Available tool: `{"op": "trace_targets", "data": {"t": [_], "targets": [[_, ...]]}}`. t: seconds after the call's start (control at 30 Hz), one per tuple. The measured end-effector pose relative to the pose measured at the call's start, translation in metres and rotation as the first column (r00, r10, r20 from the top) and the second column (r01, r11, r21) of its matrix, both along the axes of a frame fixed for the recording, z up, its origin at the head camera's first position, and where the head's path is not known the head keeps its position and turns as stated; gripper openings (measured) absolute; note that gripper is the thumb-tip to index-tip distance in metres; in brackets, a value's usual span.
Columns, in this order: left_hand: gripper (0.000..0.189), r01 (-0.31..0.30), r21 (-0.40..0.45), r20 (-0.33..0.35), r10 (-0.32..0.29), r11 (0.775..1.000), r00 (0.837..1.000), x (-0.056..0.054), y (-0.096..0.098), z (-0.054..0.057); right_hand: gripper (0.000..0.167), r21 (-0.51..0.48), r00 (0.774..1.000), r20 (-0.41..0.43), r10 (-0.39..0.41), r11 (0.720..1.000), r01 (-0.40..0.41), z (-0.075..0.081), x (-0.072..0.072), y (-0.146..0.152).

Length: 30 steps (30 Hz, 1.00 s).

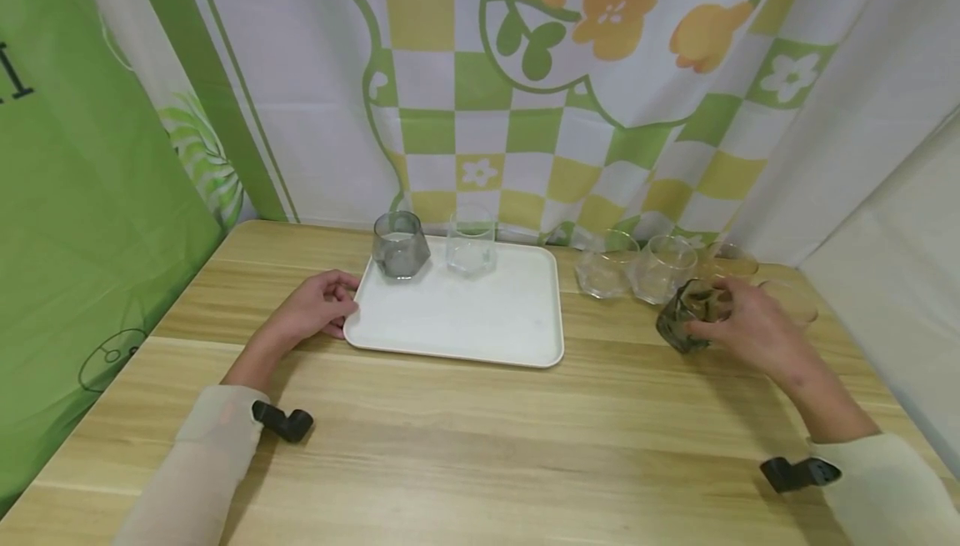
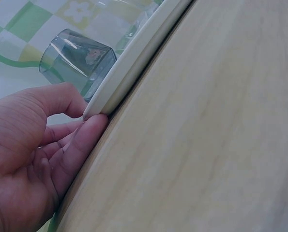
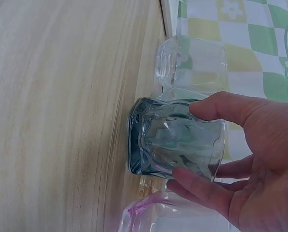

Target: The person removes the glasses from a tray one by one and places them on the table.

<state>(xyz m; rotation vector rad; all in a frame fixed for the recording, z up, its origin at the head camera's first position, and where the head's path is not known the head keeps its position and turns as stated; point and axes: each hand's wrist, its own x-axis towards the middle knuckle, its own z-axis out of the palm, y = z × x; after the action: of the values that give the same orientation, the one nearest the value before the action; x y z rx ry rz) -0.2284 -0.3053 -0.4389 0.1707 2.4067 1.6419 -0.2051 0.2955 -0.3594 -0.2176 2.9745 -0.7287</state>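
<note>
In the head view my left hand is at the left edge of a white tray. Up close, its thumb and fingers pinch the tray's rim. A smoky grey glass and a clear glass stand upright on the tray's back part. On the right, my right hand grips a dark grey-blue wavy glass by its sides, thumb on one side and fingers on the other. Whether the base of this glass touches the table cannot be told.
Two clear glasses stand side by side left of my right hand. Behind it is an amber-tinted glass, and a pink-tinted glass lies close by. A patterned curtain hangs along the back edge of the wooden table.
</note>
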Motion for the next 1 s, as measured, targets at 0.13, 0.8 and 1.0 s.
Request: {"op": "trace_targets", "data": {"t": [0.13, 0.8, 1.0], "targets": [[0.045, -0.002, -0.005, 0.002, 0.002, 1.000, 1.000, 0.000, 0.001, 0.000, 0.096, -0.002, 1.000, 0.005, 0.008, 1.000, -0.008, 0.000, 0.000, 0.000], [0.043, -0.009, -0.006, 0.004, 0.009, 1.000, 1.000, 0.002, 0.002, 0.001, 0.087, 0.018, 0.996, -0.083, 0.043, 0.999, -0.042, 0.007, 0.004, -0.002], [0.043, -0.009, -0.003, 0.011, 0.009, 1.000, 1.000, 0.003, 0.002, 0.002, 0.083, 0.025, 0.993, -0.102, 0.063, 0.998, -0.060, 0.017, 0.006, -0.006]]}}
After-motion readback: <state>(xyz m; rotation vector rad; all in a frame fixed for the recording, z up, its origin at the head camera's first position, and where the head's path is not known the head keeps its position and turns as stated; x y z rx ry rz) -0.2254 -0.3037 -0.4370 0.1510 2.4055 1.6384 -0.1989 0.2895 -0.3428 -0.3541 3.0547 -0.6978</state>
